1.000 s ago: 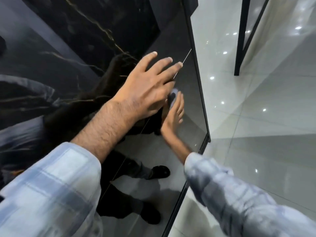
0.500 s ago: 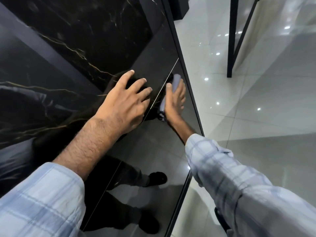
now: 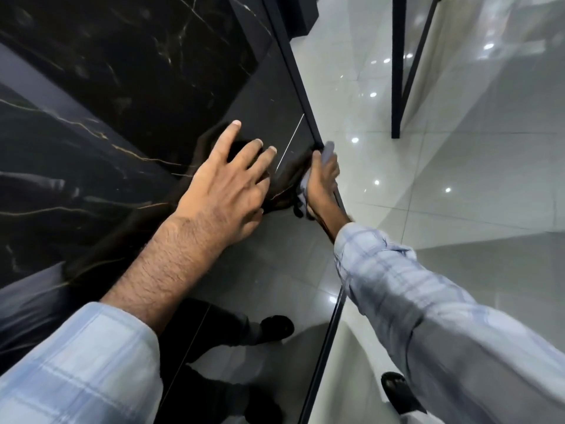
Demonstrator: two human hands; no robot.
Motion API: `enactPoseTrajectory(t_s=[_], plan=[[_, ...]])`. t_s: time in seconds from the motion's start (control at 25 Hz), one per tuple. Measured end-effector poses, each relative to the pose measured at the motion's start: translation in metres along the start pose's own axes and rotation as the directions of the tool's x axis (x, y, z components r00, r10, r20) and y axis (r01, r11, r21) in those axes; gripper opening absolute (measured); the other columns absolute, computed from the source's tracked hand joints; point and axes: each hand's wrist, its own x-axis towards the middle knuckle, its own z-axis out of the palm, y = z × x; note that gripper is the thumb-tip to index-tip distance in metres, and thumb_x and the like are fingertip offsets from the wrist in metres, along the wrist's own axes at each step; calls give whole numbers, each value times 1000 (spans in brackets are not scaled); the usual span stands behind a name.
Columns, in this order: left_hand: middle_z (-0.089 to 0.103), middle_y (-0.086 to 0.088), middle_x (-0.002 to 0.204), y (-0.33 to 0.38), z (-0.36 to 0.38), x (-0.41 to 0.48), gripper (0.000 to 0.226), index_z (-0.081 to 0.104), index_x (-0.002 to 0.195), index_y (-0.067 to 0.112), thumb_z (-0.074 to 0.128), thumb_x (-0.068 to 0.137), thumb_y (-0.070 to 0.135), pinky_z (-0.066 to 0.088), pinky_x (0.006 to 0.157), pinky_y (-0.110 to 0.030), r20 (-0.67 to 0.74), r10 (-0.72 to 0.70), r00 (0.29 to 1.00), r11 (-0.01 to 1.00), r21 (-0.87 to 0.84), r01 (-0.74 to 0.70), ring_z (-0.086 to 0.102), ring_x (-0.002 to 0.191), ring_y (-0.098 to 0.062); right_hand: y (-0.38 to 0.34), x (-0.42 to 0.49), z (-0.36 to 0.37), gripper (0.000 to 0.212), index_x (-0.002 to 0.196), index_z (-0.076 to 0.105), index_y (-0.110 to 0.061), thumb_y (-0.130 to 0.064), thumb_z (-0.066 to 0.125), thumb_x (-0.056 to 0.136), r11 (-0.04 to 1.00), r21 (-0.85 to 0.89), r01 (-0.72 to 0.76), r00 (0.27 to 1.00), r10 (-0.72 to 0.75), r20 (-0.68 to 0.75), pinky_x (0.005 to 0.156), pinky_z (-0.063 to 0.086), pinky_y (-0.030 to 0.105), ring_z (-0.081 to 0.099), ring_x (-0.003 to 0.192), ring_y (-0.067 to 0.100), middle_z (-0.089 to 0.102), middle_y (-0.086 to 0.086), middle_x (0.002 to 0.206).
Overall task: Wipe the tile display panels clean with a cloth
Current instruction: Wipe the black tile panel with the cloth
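From the head camera, the only view here, the right hand [image 3: 323, 182] presses a small pale grey-blue cloth [image 3: 327, 150] flat against the right margin of the glossy black marble-veined tile display panel [image 3: 146, 87], its fingers straight along the fabric and laid right at the thin black metal frame edge [image 3: 293, 71]; a fold of the cloth pokes out above the fingertips and another strip shows at the heel of the hand. A second ago this hand was further in on the panel face and lower, and half a second ago it had climbed beside the thin pale seam line [image 3: 290, 142]; now it has slid outward to the frame, so the stroke appears to have reached the panel's right border. The left hand [image 3: 226, 185] lies spread on the dark surface with fingers apart and straight, bracing the panel and holding nothing; it has drifted down and left from its earlier reach. My reading is that this stretch by the edge is nearly covered, and the wider black area to the left likely still needs passes. The glossy pale grey floor tiles [image 3: 458, 179] and another black stand frame [image 3: 397, 71] lie to the right.
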Motion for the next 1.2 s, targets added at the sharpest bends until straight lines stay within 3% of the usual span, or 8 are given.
enactPoseTrajectory(t_s=[0.2,0.32,0.4,0.56,0.68,0.84,1.04,1.2], plan=[[9,-13,172,2,2,3,67,37,158,22,35,102,60,-5,124,-65,-27,-40,999,999,-21,40,11,158,-33,25,-70,14,68,165,18,-32,-52,43,104,903,12,430,902,-430,39,121,11,45,11,158,13,13,-11,173],[10,-12,172,3,1,2,66,34,159,23,31,103,59,-8,123,-67,-11,-29,1000,1000,-8,29,9,159,-34,90,-73,6,72,165,17,-31,-58,40,103,997,6,80,995,-80,60,124,12,52,13,159,20,12,-6,174],[11,-13,172,3,0,2,66,35,158,22,31,103,58,-9,122,-67,4,-29,1000,1000,-2,29,10,158,-35,64,-43,2,69,166,14,-30,-58,37,108,990,10,-140,989,140,58,124,10,55,12,160,28,9,-4,175],[12,-12,172,3,3,3,66,34,159,21,34,103,57,-12,120,-68,10,-24,1000,1000,0,24,8,159,-35,-54,-20,7,66,165,15,-31,-55,39,108,978,-13,210,978,-210,-8,122,10,57,12,158,24,10,-9,173],[9,-12,173,5,1,4,69,28,161,19,32,104,57,-15,120,-68,24,-33,999,999,3,33,5,160,-35,-65,-56,13,68,165,17,-34,-56,40,104,928,-2,373,928,-373,0,121,8,55,9,158,16,10,-14,173],[5,-12,174,5,-1,5,72,22,163,18,33,105,58,-15,120,-68,37,-33,999,999,28,32,2,160,-36,-17,-86,10,74,164,18,-35,-60,35,96,926,3,378,924,-377,61,120,10,58,10,157,12,11,-15,172],[11,-11,173,7,0,4,63,31,160,21,34,106,52,-12,120,-69,12,-40,999,999,19,40,6,159,-36,-72,-25,5,75,165,17,-32,-63,33,99,978,-30,205,978,-206,-22,122,12,64,13,158,25,11,-10,173],[9,-11,173,8,-3,7,63,24,163,17,36,108,46,-14,120,-68,14,-41,999,999,17,40,4,159,-36,-6,-119,11,77,165,16,-35,-64,34,96,950,-31,311,947,-306,99,119,11,50,10,157,10,9,-17,172]])
